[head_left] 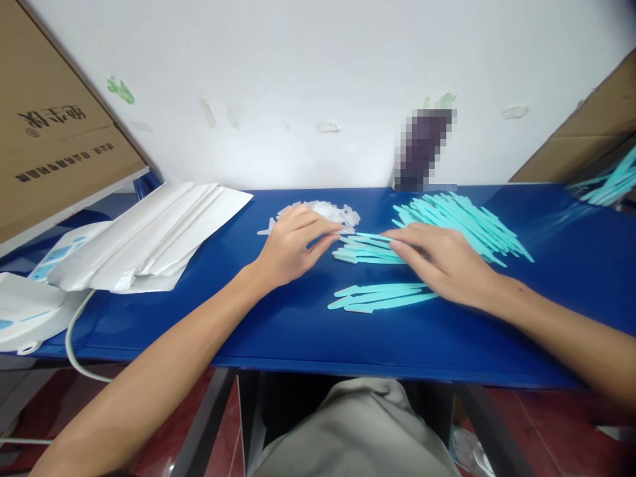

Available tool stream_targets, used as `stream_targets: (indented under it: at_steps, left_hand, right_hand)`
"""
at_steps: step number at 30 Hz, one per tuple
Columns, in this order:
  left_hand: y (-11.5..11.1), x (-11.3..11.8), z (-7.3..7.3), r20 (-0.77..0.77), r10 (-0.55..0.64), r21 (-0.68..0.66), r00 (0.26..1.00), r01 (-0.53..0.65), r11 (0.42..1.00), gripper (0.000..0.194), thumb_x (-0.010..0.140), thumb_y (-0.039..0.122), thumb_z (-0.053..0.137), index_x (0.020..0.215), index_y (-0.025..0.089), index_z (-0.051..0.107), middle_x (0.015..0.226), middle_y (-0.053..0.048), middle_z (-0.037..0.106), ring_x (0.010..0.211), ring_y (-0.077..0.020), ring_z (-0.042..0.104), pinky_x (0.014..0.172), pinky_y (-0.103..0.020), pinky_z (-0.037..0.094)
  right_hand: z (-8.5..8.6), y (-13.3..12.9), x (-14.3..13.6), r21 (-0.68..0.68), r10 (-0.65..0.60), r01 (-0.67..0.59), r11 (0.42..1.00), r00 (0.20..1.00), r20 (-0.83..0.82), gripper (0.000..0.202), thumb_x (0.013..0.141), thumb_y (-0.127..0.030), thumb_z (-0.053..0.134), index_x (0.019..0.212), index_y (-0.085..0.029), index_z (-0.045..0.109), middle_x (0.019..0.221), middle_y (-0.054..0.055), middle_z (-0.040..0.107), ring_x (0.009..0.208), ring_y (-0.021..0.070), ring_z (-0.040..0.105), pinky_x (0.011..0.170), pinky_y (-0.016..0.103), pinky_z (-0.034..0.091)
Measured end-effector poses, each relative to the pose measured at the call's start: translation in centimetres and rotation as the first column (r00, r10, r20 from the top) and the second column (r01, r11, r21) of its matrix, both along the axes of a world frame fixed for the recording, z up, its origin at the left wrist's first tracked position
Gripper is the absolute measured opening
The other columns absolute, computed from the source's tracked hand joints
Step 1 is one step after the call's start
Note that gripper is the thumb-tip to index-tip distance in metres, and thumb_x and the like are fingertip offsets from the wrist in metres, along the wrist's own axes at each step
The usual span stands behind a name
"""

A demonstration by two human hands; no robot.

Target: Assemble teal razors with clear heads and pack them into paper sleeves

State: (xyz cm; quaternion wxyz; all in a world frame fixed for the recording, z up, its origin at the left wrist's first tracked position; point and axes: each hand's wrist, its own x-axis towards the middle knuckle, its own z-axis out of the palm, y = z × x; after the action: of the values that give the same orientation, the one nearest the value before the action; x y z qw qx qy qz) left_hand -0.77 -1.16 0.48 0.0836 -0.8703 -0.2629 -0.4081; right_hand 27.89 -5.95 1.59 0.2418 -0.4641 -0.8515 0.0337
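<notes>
Head view: two bare hands at work over a blue desk [278, 338]. Left hand [293, 246]: thumb and forefinger brought together in a pinch, apparently on a small clear cap [348, 231]. Right hand [440, 255]: thumb and forefinger pinching the near end of one held turquoise stick [370, 236], slim and flat. Governing relation: the held stick lies between the hands, its long axis running sideways, far end directed at the left fingertips; cap and stick end sit just beside each other, and whether they touch cannot be told. Right hand the nearer to the stick, left hand the nearer to the cap pile [342, 213], a loose heap just beyond the left fingers. Turquoise sticks, remaining: a large stick pile [464, 222] behind the right hand; a middle bundle [365, 253] beneath the held stick; a front group [382, 299] nearer the desk edge, also lying sideways. Left side: white packets [173, 232], overlapping; a white device [34, 311], blue-marked, no legible wording. Writing: cardboard box [64, 119], two lines of dark Chinese-style characters, reversed, not securely readable, with a circled R-type mark; no brand made out.
</notes>
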Motion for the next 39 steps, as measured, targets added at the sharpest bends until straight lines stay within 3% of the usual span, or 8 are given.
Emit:
stream_targets:
  at_steps: [6, 14, 18, 23, 26, 30, 34, 39]
  left_hand:
    - [-0.5, 0.5, 0.0, 0.024, -0.068, -0.004, 0.997, 0.068, 0.998, 0.019, 0.107, 0.031, 0.058, 0.109, 0.023, 0.075, 0.095, -0.003, 0.080, 0.089, -0.0174, 0.069, 0.082, -0.034, 0.049]
    - [-1.0, 1.8, -0.2, -0.021, -0.072, -0.051, 0.997, 0.070, 0.996, 0.022, 0.108, 0.032, 0.055, 0.107, 0.023, 0.075, 0.097, -0.005, 0.079, 0.094, -0.0197, 0.067, 0.087, -0.038, 0.048]
    - [-1.1, 2.1, -0.4, -0.117, -0.084, -0.079, 0.990, 0.076, 0.994, 0.026, 0.108, 0.036, 0.053, 0.113, 0.021, 0.074, 0.114, -0.010, 0.075, 0.109, -0.0236, 0.063, 0.097, -0.041, 0.046]
    - [0.4, 0.3, -0.6, -0.280, 0.072, -0.238, 0.957, -0.142, 0.961, 0.046, 0.110, 0.039, 0.041, 0.151, 0.023, 0.056, 0.156, -0.017, 0.050, 0.140, -0.0360, 0.044, 0.115, -0.059, 0.036]
    - [1.4, -0.2, -0.9, -0.407, 0.106, -0.321, 0.907, -0.250, 0.914, 0.049, 0.109, 0.031, 0.037, 0.155, 0.029, 0.053, 0.169, -0.016, 0.033, 0.151, -0.0437, 0.030, 0.115, -0.070, 0.030]
    - [1.9, 0.4, -1.3, -0.513, 0.076, -0.364, 0.855, -0.296, 0.883, 0.056, 0.104, 0.023, 0.042, 0.159, 0.035, 0.047, 0.175, -0.015, 0.020, 0.158, -0.0488, 0.020, 0.116, -0.077, 0.026]
    - [1.7, 0.6, -1.3, -0.529, 0.102, -0.307, 0.843, -0.302, 0.902, 0.052, 0.102, 0.021, 0.045, 0.153, 0.029, 0.056, 0.173, -0.017, 0.025, 0.156, -0.0484, 0.025, 0.117, -0.075, 0.027]
    - [1.3, -0.1, -0.8, -0.494, 0.141, -0.187, 0.858, -0.263, 0.947, 0.032, 0.103, 0.024, 0.052, 0.123, 0.016, 0.074, 0.156, -0.019, 0.050, 0.148, -0.0429, 0.038, 0.118, -0.066, 0.032]
  right_hand:
    - [0.3, -0.4, 0.0, 0.014, -0.029, 0.028, 1.000, 0.998, 0.063, 0.048, 0.110, -0.044, 0.036, 0.128, -0.021, 0.075, 0.103, 0.010, 0.078, 0.097, 0.0289, 0.072, 0.080, 0.040, 0.051]
    - [0.4, -1.0, -0.6, 0.116, -0.007, -0.007, 0.993, 0.993, 0.120, 0.043, 0.109, -0.038, 0.039, 0.124, -0.022, 0.076, 0.093, 0.008, 0.075, 0.079, 0.0221, 0.070, 0.066, 0.033, 0.048]
    - [0.1, -0.8, -0.5, 0.117, 0.019, -0.036, 0.993, 0.989, 0.146, 0.042, 0.109, -0.035, 0.040, 0.131, -0.021, 0.074, 0.091, 0.008, 0.074, 0.075, 0.0216, 0.069, 0.064, 0.033, 0.048]
    - [-0.8, 0.3, 0.5, 0.077, 0.008, -0.024, 0.997, 0.981, 0.196, 0.046, 0.109, -0.032, 0.038, 0.138, -0.016, 0.070, 0.105, 0.013, 0.073, 0.086, 0.0255, 0.070, 0.071, 0.036, 0.052]
    - [-1.3, 0.7, 0.6, 0.075, 0.040, -0.055, 0.996, 0.981, 0.191, 0.047, 0.109, -0.031, 0.038, 0.142, -0.014, 0.066, 0.108, 0.015, 0.072, 0.094, 0.0280, 0.069, 0.076, 0.040, 0.055]
    - [-1.1, 0.6, 0.5, 0.115, 0.095, -0.121, 0.986, 0.973, 0.209, 0.043, 0.108, -0.031, 0.041, 0.138, -0.017, 0.069, 0.121, 0.017, 0.071, 0.107, 0.0324, 0.067, 0.083, 0.044, 0.056]
    - [-0.3, -0.1, 0.4, 0.084, 0.270, -0.291, 0.953, 0.942, 0.198, 0.038, 0.108, -0.032, 0.044, 0.125, -0.020, 0.075, 0.115, 0.014, 0.072, 0.101, 0.0276, 0.069, 0.084, 0.042, 0.055]
    - [-0.1, -0.5, 0.4, -0.043, 0.403, -0.403, 0.914, 0.893, 0.199, 0.034, 0.106, -0.040, 0.053, 0.118, -0.021, 0.078, 0.108, 0.012, 0.072, 0.094, 0.0250, 0.069, 0.081, 0.040, 0.054]
